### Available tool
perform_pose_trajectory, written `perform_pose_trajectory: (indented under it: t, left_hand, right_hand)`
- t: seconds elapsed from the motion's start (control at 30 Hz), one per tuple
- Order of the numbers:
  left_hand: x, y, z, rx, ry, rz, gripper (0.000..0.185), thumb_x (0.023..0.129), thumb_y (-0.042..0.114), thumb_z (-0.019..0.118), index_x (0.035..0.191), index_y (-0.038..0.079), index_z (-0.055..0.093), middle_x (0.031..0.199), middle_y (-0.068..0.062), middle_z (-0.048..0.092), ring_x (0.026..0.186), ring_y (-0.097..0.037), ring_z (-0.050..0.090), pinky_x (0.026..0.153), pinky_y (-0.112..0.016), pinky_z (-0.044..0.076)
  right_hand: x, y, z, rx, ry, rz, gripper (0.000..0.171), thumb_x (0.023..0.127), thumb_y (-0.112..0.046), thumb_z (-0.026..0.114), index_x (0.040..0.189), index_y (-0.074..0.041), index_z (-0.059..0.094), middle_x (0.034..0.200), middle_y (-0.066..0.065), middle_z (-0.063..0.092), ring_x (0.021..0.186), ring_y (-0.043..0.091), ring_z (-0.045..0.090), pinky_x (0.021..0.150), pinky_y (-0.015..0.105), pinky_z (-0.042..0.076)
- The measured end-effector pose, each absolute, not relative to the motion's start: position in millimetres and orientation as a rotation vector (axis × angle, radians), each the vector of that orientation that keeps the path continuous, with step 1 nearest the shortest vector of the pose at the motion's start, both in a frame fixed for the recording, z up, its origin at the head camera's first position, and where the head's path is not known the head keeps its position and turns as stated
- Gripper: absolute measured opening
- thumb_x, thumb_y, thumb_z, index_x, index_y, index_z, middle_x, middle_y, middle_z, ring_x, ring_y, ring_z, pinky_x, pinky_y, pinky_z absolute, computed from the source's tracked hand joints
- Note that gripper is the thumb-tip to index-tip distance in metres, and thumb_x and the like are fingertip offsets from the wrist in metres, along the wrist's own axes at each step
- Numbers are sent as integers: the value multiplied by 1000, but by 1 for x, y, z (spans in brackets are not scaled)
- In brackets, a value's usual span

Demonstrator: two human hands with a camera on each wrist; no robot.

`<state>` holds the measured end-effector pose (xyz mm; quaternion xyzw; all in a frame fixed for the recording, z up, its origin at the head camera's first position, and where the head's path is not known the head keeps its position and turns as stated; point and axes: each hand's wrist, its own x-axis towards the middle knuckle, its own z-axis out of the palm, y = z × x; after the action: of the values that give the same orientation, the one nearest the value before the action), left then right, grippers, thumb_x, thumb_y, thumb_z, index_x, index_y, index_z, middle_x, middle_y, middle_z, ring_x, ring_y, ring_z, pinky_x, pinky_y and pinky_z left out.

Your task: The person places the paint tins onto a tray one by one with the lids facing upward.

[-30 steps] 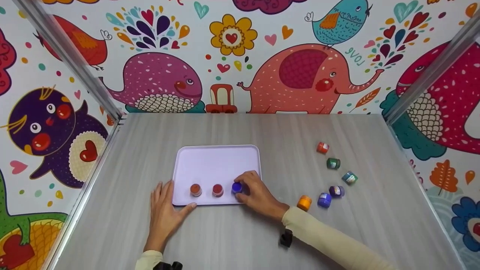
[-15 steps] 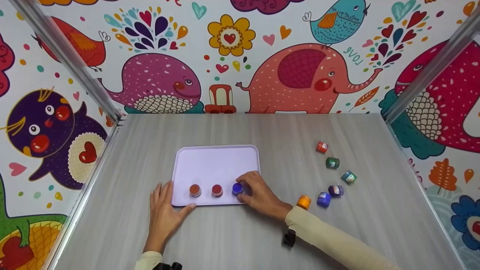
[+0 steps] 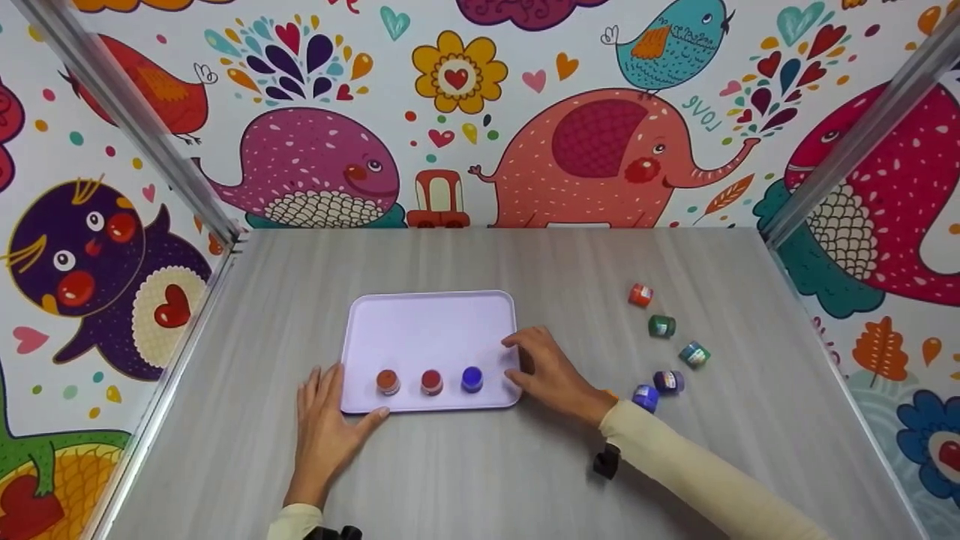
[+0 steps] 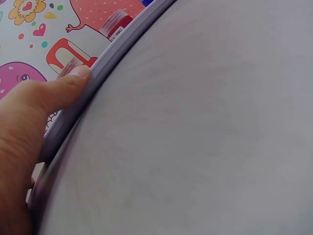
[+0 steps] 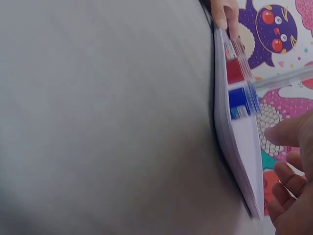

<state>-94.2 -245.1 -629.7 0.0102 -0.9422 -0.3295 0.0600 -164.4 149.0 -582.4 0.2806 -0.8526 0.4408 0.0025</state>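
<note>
Three small paint jars stand in a row near the front edge of a lilac tray (image 3: 431, 322): a brown-orange jar (image 3: 388, 382), a red jar (image 3: 431, 382) and a blue jar (image 3: 472, 379). My left hand (image 3: 324, 435) rests at the tray's front left corner, fingers straight along the left side. Its thumb (image 4: 73, 88) lies on the front rim in the left wrist view. Holding nothing, my right hand (image 3: 556, 375) is over the tray's right edge, thumb and forefinger apart, just right of the blue jar.
Several more jars lie on the table to the right: a red-orange jar (image 3: 640, 295), a green jar (image 3: 662, 326), a teal jar (image 3: 694, 355), a purple jar (image 3: 669, 382) and another blue jar (image 3: 645, 398). My right wrist mostly hides an orange jar (image 3: 613, 394). Patterned walls (image 3: 337, 150) enclose the table.
My right hand has let go of the blue jar, which stays on the tray, and has moved right. Its wrist now covers most of the orange jar. My left hand stays put.
</note>
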Motion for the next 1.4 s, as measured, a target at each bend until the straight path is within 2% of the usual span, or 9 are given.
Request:
perform_pose_trajectory:
  t: [0.17, 0.47, 0.67, 1.03, 1.2, 1.4]
  left_hand:
    - [-93, -246, -630, 42, -2862, -995, 115, 85, 59, 89, 168, -1, 37, 172, -26, 39, 164, -54, 15, 134, -67, 1]
    - [-92, -245, -632, 16, -2831, -978, 113, 83, 54, 91, 165, -4, 40, 169, -29, 42, 162, -56, 19, 132, -70, 6]
    - [-95, -246, -632, 14, -2847, -988, 115, 84, 57, 90, 167, -3, 38, 170, -29, 39, 163, -54, 17, 133, -68, 3]
    - [-95, -246, -630, 30, -2860, -997, 115, 85, 59, 89, 167, -2, 38, 172, -28, 37, 164, -54, 15, 134, -67, 1]
    - [-95, -246, -630, 21, -2854, -1002, 114, 85, 58, 89, 167, -2, 38, 171, -27, 38, 164, -53, 15, 134, -66, 0]
    - [-94, -245, -632, -3, -2794, -987, 111, 83, 55, 91, 164, -3, 43, 166, -29, 44, 162, -56, 20, 133, -70, 3]
  right_hand:
    - [-171, 163, -579, 828, -2672, 1339, 41, 95, 0, 84, 132, 2, 67, 129, 16, 67, 127, 30, 55, 109, 48, 51]
    - [-183, 189, -565, 715, -2734, 1322, 41, 98, -5, 82, 135, 2, 65, 136, 20, 66, 130, 37, 53, 113, 54, 50]
    - [-196, 213, -562, 626, -2787, 1320, 42, 101, -6, 79, 140, 0, 64, 140, 15, 62, 132, 36, 51, 115, 55, 48]
    - [-223, 252, -559, 561, -2835, 1136, 44, 100, -5, 79, 141, 5, 64, 140, 19, 64, 131, 38, 50, 114, 58, 47]
    - [-232, 270, -564, 549, -2792, 1017, 44, 95, -2, 83, 134, 9, 67, 132, 24, 68, 126, 44, 52, 109, 59, 44]
    - [-241, 291, -567, 473, -2790, 938, 45, 93, -1, 83, 133, 13, 66, 129, 30, 67, 125, 46, 50, 106, 59, 44]
